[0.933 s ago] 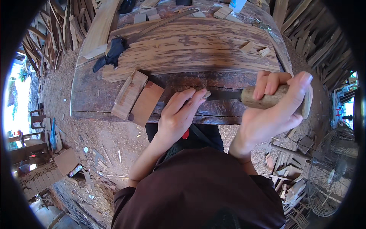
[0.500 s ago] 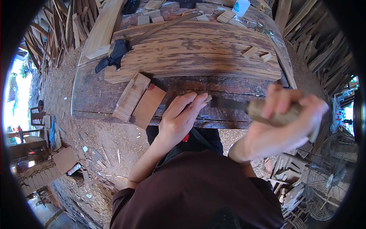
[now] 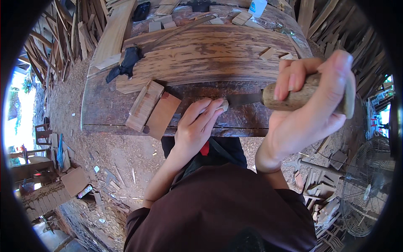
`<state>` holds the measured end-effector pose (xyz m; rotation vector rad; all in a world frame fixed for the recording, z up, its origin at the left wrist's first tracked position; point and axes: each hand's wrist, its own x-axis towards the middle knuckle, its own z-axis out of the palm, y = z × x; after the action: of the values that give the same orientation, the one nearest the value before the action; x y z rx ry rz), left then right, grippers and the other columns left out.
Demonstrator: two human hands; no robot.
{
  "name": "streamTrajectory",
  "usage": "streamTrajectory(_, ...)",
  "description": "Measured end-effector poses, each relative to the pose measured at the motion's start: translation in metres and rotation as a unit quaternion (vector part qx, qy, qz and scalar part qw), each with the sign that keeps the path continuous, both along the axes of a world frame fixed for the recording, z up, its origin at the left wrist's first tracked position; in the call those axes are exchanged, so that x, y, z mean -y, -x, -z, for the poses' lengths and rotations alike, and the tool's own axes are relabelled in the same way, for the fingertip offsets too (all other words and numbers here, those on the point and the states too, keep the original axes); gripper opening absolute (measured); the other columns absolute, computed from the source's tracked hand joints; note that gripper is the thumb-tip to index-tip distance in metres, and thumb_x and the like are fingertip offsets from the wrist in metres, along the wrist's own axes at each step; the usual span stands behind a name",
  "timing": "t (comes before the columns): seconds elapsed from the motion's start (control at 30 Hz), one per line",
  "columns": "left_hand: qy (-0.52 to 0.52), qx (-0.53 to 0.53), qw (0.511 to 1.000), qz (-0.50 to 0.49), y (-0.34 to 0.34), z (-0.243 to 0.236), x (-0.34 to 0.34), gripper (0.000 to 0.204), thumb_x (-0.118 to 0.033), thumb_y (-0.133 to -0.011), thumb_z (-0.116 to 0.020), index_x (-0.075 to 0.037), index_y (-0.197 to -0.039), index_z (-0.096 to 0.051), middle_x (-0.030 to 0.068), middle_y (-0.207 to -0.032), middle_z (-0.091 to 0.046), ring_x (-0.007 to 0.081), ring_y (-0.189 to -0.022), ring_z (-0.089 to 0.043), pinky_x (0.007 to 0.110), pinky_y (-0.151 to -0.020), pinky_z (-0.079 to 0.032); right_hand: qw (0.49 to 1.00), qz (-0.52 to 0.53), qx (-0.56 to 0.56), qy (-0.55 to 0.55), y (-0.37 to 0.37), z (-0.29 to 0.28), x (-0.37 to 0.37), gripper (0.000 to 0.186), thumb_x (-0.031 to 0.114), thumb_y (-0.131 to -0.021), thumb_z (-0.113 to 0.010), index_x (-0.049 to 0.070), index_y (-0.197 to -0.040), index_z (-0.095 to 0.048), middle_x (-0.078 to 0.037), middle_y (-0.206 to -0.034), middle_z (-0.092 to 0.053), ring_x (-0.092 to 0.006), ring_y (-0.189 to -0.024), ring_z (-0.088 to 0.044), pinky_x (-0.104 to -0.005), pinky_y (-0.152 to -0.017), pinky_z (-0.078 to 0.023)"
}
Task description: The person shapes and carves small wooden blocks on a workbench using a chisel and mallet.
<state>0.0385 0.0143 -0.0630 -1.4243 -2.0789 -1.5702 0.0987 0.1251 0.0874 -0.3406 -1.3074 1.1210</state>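
My right hand (image 3: 308, 94) is wrapped round the thick, round wooden handle of a wooden-handled blade (image 3: 245, 99). Whether it is a knife or a chisel I cannot tell. Its flat dark blade points left, with the tip close beside a small wood piece (image 3: 225, 106). My left hand (image 3: 198, 122) pinches that piece between its fingertips above the workbench's near edge; most of the piece is hidden by the fingers. Left of this hand lie a wooden block with a raised edge (image 3: 145, 105) and a flat brown sheet (image 3: 163, 116), which overhangs the bench edge.
Across the dark workbench (image 3: 105, 109) lies a long streaked board (image 3: 189, 59). A black cloth strip (image 3: 127, 63) wraps one end of a thin long tool (image 3: 180, 30). Wood offcuts (image 3: 267, 53) and a white bottle (image 3: 257, 7) are farther back. A fan (image 3: 367, 189) stands at right.
My right hand has risen and tilted, with the blade shifted slightly left and up. My left hand has moved a little left with the small wood piece.
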Motion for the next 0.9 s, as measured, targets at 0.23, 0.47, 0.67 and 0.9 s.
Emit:
streamTrajectory(0.23,-0.015,-0.010,1.000,0.017,-0.001,-0.005,-0.002,0.026,0.001,-0.080,-0.073,0.000,-0.106,-0.070,0.0097,-0.099,-0.063,0.0186,-0.082,-0.065,0.029,-0.072,-0.053,0.996,-0.063,-0.029,-0.057,-0.016,0.003,-0.013,0.025,0.026,-0.094,-0.060,0.009,-0.075,-0.055,-0.003,-0.057,-0.053,-0.0091,-0.041,-0.046,-0.0239,-0.034,-0.034)
streamTrajectory(0.47,-0.015,-0.015,1.000,0.022,-0.003,-0.004,0.000,0.028,0.001,-0.077,-0.075,0.000,-0.105,-0.070,0.0095,-0.096,-0.063,0.0179,-0.079,-0.064,0.029,-0.069,-0.052,0.997,-0.062,-0.045,-0.010,-0.016,0.007,-0.013,0.026,0.026,-0.095,-0.059,0.009,-0.076,-0.056,-0.003,-0.053,-0.051,-0.0090,-0.039,-0.045,-0.0242,-0.033,-0.033)
streamTrajectory(0.67,-0.032,-0.044,0.998,0.021,0.003,0.001,0.002,0.031,0.002,-0.074,-0.076,0.000,-0.105,-0.070,0.0094,-0.095,-0.063,0.0204,-0.080,-0.063,0.030,-0.068,-0.051,1.000,-0.011,0.027,-0.012,0.008,0.019,-0.008,0.030,0.030,-0.095,-0.057,0.009,-0.074,-0.052,-0.003,-0.054,-0.052,-0.0079,-0.039,-0.042,-0.0232,-0.035,-0.031)
streamTrajectory(0.9,-0.033,-0.048,0.998,0.020,0.005,-0.004,0.000,0.032,0.002,-0.074,-0.077,-0.001,-0.105,-0.070,0.0097,-0.095,-0.063,0.0207,-0.080,-0.063,0.030,-0.069,-0.052,1.000,-0.007,0.012,-0.011,0.011,0.019,-0.006,0.028,0.027,-0.095,-0.060,0.006,-0.078,-0.052,-0.004,-0.056,-0.051,-0.0093,-0.041,-0.041,-0.0237,-0.036,-0.031)
